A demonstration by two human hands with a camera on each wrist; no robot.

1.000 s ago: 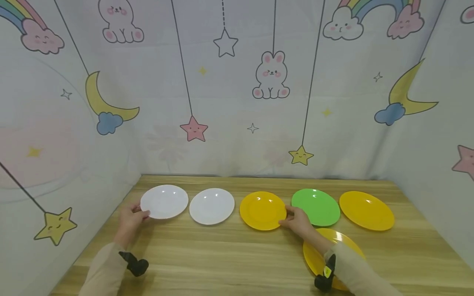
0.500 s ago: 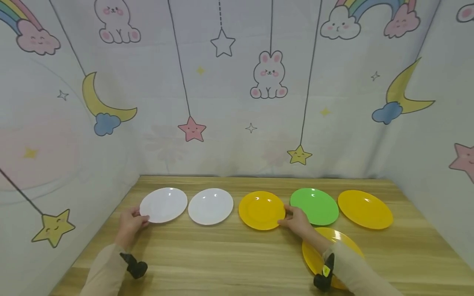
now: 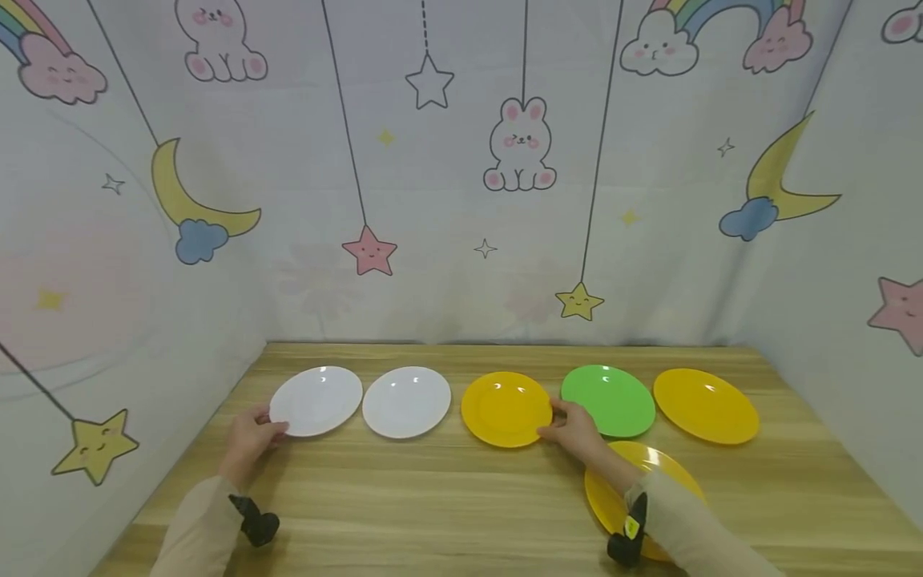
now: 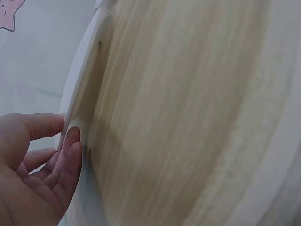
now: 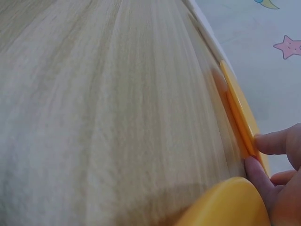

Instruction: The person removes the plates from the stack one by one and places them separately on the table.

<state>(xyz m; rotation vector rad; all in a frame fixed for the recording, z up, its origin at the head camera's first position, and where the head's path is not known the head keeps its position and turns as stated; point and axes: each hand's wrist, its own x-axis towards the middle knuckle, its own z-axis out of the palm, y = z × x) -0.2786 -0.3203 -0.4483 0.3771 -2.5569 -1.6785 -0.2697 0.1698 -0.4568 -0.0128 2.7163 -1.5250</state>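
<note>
At the far left of the table, my left hand point(image 3: 248, 441) pinches the near left rim of a white plate point(image 3: 316, 401). The left wrist view shows this plate point(image 4: 77, 77) edge-on, with the thumb on one side of its rim and fingers on the other. My right hand point(image 3: 574, 430) pinches the right rim of an orange-yellow plate point(image 3: 506, 409) near the middle of the row. That plate point(image 5: 241, 110) appears edge-on in the right wrist view, between thumb and fingers. A second white plate point(image 3: 407, 402) lies between the two held plates.
A green plate point(image 3: 608, 401) and another orange-yellow plate point(image 3: 707, 406) continue the row to the right. A further yellow plate point(image 3: 613, 501) lies nearer, partly under the right forearm. The wooden table point(image 3: 404, 513) ends at a patterned cloth wall point(image 3: 447, 296).
The left hand has lowered the far-left white plate's near side slightly toward me. The right hand keeps its hold on the orange-yellow plate. The whole head view has shifted slightly.
</note>
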